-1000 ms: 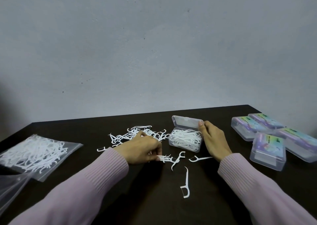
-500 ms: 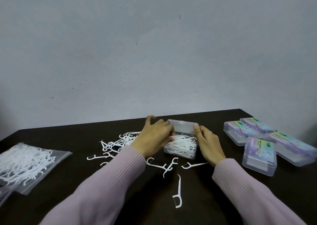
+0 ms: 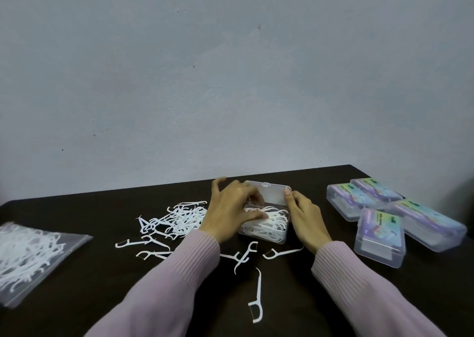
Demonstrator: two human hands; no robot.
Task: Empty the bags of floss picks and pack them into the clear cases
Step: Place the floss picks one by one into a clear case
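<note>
Open case (image 3: pixel 265 227): centre of the dark worktop (image 3: pixel 77 308), lid up, packed with white picks.
Left grip (image 3: pixel 230 214): my fingers lie over the case's left side, thumb pressing the picks inside.
Right grip (image 3: pixel 305 217): I hold the case's right edge, fingertip at the lid corner.
Loose picks (image 3: pixel 179 218): heap just left of the case; 1 stray pick (image 3: pixel 257 298) nearer me.
Bag of picks (image 3: pixel 28 254): far left, flat.
Closed cases (image 3: pixel 379 236): 4, clustered at right.
</note>
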